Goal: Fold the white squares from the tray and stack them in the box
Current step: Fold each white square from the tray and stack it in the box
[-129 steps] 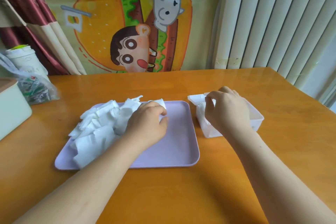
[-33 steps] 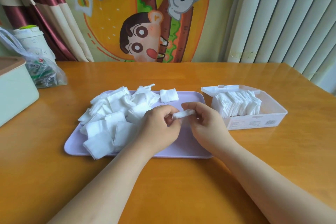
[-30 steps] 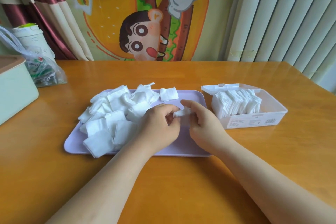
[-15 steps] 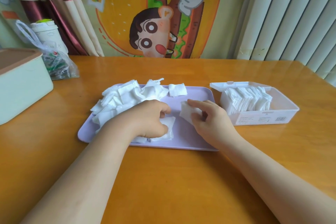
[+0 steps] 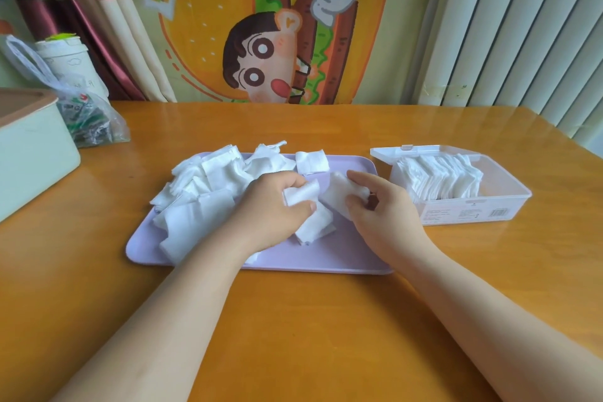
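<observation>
A lilac tray (image 5: 342,251) lies on the wooden table with a loose pile of white squares (image 5: 208,186) on its left half. My left hand (image 5: 270,209) rests over the tray's middle, pinching a white square (image 5: 301,196) that lies on another square (image 5: 315,228). My right hand (image 5: 381,209) hovers just right of it, gripping a folded white square (image 5: 339,194) between thumb and fingers. A clear plastic box (image 5: 502,202) stands right of the tray, its lid open at the back, with a row of folded squares (image 5: 437,178) standing inside on its left side.
A pale green box (image 5: 32,153) sits at the left edge. Behind it are a plastic bag (image 5: 85,117) and a white cup (image 5: 65,59). One loose square (image 5: 311,161) lies at the tray's far edge. A cartoon banner and vertical blinds back the table.
Both hands held one square together a second ago. Now they have parted: the right hand keeps the folded square, the left hand has dropped to the tray and pinched another one.
</observation>
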{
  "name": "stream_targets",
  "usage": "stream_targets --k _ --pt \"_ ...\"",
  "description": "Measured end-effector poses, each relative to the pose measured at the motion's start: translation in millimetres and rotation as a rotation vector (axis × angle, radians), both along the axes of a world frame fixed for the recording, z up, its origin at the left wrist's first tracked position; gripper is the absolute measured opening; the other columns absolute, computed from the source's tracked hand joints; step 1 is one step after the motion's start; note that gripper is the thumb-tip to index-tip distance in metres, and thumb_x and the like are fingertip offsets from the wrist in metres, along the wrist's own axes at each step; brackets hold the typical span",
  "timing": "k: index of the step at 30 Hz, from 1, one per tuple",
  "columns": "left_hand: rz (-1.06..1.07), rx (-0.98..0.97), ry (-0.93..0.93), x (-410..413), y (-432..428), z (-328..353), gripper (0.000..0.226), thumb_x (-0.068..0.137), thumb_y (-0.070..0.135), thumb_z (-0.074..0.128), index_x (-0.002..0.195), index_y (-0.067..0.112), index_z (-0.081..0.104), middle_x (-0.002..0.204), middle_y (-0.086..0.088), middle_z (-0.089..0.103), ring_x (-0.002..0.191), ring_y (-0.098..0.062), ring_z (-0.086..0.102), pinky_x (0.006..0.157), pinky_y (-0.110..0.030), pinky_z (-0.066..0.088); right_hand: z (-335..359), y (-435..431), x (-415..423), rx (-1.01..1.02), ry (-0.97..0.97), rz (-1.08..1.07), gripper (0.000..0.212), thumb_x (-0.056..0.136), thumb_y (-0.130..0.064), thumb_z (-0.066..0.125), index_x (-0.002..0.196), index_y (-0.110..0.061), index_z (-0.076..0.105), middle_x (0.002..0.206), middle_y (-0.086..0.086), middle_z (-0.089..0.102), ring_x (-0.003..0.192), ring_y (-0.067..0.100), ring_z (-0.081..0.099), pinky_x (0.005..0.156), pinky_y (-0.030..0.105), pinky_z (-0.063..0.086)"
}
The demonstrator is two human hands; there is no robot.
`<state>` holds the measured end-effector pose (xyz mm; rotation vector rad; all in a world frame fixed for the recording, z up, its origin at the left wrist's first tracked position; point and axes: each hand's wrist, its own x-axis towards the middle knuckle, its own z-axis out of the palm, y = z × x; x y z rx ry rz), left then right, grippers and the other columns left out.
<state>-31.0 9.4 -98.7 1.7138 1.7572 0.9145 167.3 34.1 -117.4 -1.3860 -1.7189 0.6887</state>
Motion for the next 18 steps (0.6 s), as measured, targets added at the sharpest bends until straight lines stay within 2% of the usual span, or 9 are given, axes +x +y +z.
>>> stream_targets --k 2,4,6,9,11,13,14,16,18 --pt "0.025 0.036 -0.040 -1.8 0.1 -2.1 0.015 0.089 0.034 0.076 0.099 0.035 0.065 0.068 0.011 0.058 0.044 -0.002 0.044 0.052 -0.023 0.036 -0.3 -0.2 -0.6 -0.010 0.001 -0.006 0.045 0.098 -0.015 0.059 0.142 -0.027 0.061 0.075 -0.021 0.053 0.061 -0.014 0.055 0.060 0.004 0.040" --pt "0.039 0.083 -0.108 -1.5 0.1 -1.5 0.010 0.088 0.029 0.076 0.087 0.026 0.067 0.070 0.005 0.059 0.051 -0.006 0.045 0.055 -0.024 0.037 0.2 -0.6 -0.6 -0.012 0.017 -0.016 0.045 0.097 -0.015 0.061 0.141 -0.028 0.062 0.077 -0.020 0.055 0.064 -0.012 0.056 0.061 0.005 0.041" --pt "0.066 0.152 -0.173 -2.2 1.4 0.2 0.015 0.085 0.025 0.079 0.079 0.018 0.067 0.072 -0.003 0.057 0.060 -0.010 0.046 0.059 -0.026 0.038 1.0 -1.0 -0.5 -0.011 0.042 -0.026 0.044 0.096 -0.016 0.063 0.139 -0.028 0.063 0.078 -0.019 0.057 0.065 -0.011 0.056 0.061 0.005 0.041" --pt "0.085 0.217 -0.317 -2.6 0.8 6.8 0.025 0.080 0.022 0.087 0.068 0.014 0.066 0.063 0.005 0.044 0.059 -0.010 0.040 0.055 -0.022 0.033 1.7 -0.1 -0.8 -0.011 0.124 -0.051 0.045 0.094 -0.016 0.066 0.137 -0.028 0.063 0.085 -0.017 0.061 0.068 -0.009 0.056 0.065 0.004 0.043" --pt "0.032 0.167 -0.454 0.0 0.4 8.3 0.020 0.080 0.021 0.088 0.074 0.010 0.072 0.064 0.001 0.051 0.061 -0.013 0.046 0.057 -0.023 0.037 3.4 0.3 0.8 -0.022 0.245 -0.042 0.047 0.091 -0.016 0.072 0.136 -0.029 0.062 0.086 -0.007 0.064 0.070 -0.003 0.059 0.069 0.009 0.049" --pt "-0.016 0.086 -0.539 4.2 -1.6 8.1 0.014 0.084 0.021 0.085 0.079 0.013 0.075 0.068 -0.002 0.060 0.063 -0.016 0.052 0.058 -0.023 0.042 7.5 1.3 1.8 -0.075 0.381 -0.006 0.047 0.089 -0.013 0.077 0.131 -0.027 0.064 0.081 0.001 0.066 0.075 0.009 0.067 0.082 0.026 0.059" --pt "-0.037 0.049 -0.558 5.7 -1.8 7.4 0.011 0.087 0.022 0.083 0.081 0.015 0.076 0.071 -0.003 0.065 0.065 -0.018 0.055 0.060 -0.025 0.044 9.6 2.1 2.3 -0.102 0.425 0.013 0.045 0.088 -0.011 0.078 0.129 -0.024 0.065 0.074 -0.004 0.065 0.073 0.012 0.068 0.086 0.034 0.061" --pt "-0.086 -0.010 -0.621 8.0 -1.5 6.4 0.008 0.093 0.018 0.075 0.086 0.019 0.078 0.084 -0.007 0.073 0.076 -0.023 0.063 0.067 -0.034 0.047 11.7 3.9 2.9 -0.138 0.469 0.041 0.041 0.087 -0.007 0.079 0.125 -0.018 0.067 0.065 -0.015 0.064 0.070 0.008 0.067 0.088 0.043 0.064" --pt "-0.135 -0.031 -0.682 10.9 -3.4 7.7 0.010 0.097 0.008 0.069 0.094 0.014 0.077 0.095 -0.011 0.077 0.086 -0.023 0.070 0.069 -0.036 0.051 13.8 5.1 3.2 -0.162 0.492 0.060 0.038 0.086 -0.005 0.082 0.121 -0.014 0.069 0.072 -0.012 0.072 0.075 0.013 0.074 0.089 0.046 0.064"
